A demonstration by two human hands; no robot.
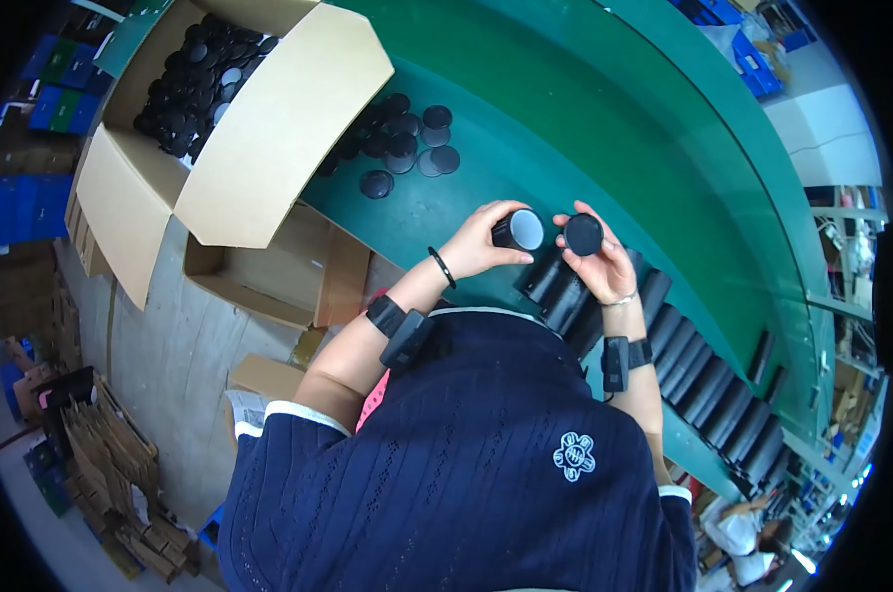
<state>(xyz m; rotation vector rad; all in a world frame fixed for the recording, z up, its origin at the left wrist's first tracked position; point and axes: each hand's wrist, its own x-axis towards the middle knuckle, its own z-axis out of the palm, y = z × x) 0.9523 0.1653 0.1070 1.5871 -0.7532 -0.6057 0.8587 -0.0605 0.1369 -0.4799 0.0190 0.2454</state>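
My left hand [479, 243] is wrapped round a short black cylindrical tube [524, 230], its open end turned up to show a pale inside. Just to the right, my right hand [609, 268] grips a round black lid [584, 235] by its edge, flat face up. Tube and lid are apart, with a small gap between them. Beyond my left hand, several loose black lids [403, 144] lie scattered on the green worktable [525, 109]. A row of black tubes [708, 385] lies side by side on the table, running from beneath my right hand toward the lower right.
An open cardboard box [284, 123] full of black lids stands at the upper left, one flap over the table. Below it sits another cardboard box [259, 291]. The table's raised green wall [664, 128] curves along the far side. Flattened cardboard [101, 454] is stacked on the left.
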